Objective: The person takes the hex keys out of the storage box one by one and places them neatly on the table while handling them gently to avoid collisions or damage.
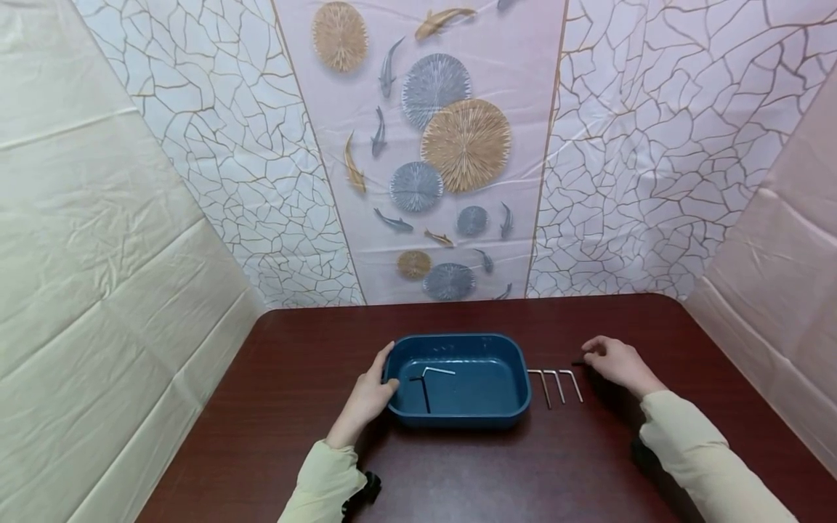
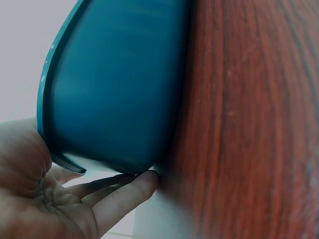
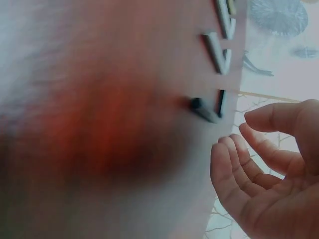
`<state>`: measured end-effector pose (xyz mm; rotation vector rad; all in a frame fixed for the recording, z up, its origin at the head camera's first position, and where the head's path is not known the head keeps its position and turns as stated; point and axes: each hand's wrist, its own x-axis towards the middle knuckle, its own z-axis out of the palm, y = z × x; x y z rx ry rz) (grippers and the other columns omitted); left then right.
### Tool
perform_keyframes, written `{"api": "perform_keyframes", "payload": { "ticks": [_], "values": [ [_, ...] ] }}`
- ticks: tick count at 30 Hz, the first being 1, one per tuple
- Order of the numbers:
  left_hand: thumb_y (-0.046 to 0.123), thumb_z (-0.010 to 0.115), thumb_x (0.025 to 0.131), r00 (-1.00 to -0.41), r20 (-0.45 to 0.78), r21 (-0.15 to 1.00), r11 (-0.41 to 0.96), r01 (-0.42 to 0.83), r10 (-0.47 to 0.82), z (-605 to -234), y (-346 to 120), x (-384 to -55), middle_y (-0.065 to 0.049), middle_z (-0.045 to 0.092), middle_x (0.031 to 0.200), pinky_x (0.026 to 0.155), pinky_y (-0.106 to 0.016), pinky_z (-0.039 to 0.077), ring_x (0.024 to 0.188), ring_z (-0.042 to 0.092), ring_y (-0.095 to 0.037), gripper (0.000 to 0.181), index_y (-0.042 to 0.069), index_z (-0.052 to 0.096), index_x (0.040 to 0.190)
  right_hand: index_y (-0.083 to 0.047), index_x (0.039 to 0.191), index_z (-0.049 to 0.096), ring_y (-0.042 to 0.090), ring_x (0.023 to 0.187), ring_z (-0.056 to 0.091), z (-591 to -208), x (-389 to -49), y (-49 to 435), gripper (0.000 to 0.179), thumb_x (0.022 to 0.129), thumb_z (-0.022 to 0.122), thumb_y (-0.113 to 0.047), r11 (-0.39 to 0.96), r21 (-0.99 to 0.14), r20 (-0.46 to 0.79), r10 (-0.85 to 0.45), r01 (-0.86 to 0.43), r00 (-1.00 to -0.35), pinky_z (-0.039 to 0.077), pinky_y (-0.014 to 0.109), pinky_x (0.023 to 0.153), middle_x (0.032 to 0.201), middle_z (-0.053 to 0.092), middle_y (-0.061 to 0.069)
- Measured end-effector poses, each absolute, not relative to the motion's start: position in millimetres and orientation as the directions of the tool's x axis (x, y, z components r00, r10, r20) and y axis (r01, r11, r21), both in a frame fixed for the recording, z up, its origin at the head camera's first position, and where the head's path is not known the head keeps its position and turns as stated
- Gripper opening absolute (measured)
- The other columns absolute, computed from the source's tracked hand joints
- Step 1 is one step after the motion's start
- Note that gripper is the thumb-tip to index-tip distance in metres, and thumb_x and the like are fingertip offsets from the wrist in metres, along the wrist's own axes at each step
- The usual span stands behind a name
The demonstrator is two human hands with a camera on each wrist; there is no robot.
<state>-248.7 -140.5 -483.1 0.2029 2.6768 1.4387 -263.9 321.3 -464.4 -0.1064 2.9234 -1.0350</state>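
A blue rectangular tray stands on the table. My left hand grips its left end, the thumb over the rim and the fingers along the outer wall, as the left wrist view shows close up. Inside the tray lie a black hex key and a silver hex key, crossing near their bends. My right hand hovers over the table's right side, thumb and fingers loosely bent and apart. Close by its fingertips lies another black hex key, partly hidden by the hand in the head view; between the fingers I see nothing held.
Between tray and right hand, three silver L-shaped hex keys lie in a row on the dark red table. A patterned cloth hangs behind the table's far edge, and pale cloth walls stand on both sides.
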Motion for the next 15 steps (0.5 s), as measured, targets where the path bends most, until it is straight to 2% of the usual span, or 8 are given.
{"api": "perform_keyframes", "payload": {
  "ticks": [4, 9, 15],
  "values": [
    [0.006, 0.052, 0.096, -0.987, -0.022, 0.832, 0.55, 0.069, 0.158, -483.6, -140.6, -249.2, -0.001, 0.042, 0.06, 0.058, -0.031, 0.041, 0.05, 0.041, -0.015, 0.073, 0.024, 0.024, 0.161, 0.008, 0.122, 0.061, 0.031, 0.087, 0.06, -454.7, -269.0, 316.8, 0.034, 0.098, 0.056, -0.016, 0.787, -0.612, 0.026, -0.085, -0.083, -0.996, 0.048, 0.043, 0.073, 0.106, 0.063, 0.024],
    [0.007, 0.053, 0.096, -0.986, -0.028, 0.832, 0.55, 0.068, 0.165, -483.0, -141.1, -248.5, -0.001, 0.042, 0.059, 0.057, -0.032, 0.041, 0.049, 0.041, -0.015, 0.074, 0.023, 0.023, 0.162, 0.007, 0.128, 0.058, 0.032, 0.088, 0.065, -437.6, -275.0, 300.1, 0.037, 0.102, 0.054, -0.018, 0.714, -0.694, 0.007, -0.122, -0.093, -0.993, 0.053, 0.042, 0.074, 0.115, 0.062, 0.028],
    [0.008, 0.052, 0.096, -0.986, -0.03, 0.842, 0.536, 0.064, 0.165, -481.5, -141.0, -249.2, 0.0, 0.041, 0.057, 0.055, -0.031, 0.039, 0.048, 0.04, -0.015, 0.074, 0.024, 0.022, 0.162, 0.003, 0.133, 0.056, 0.03, 0.093, 0.064, -415.4, -283.7, 269.4, 0.038, 0.104, 0.052, -0.022, 0.653, -0.748, 0.001, -0.176, -0.118, -0.984, 0.055, 0.045, 0.081, 0.12, 0.063, 0.025]
  ]
}}
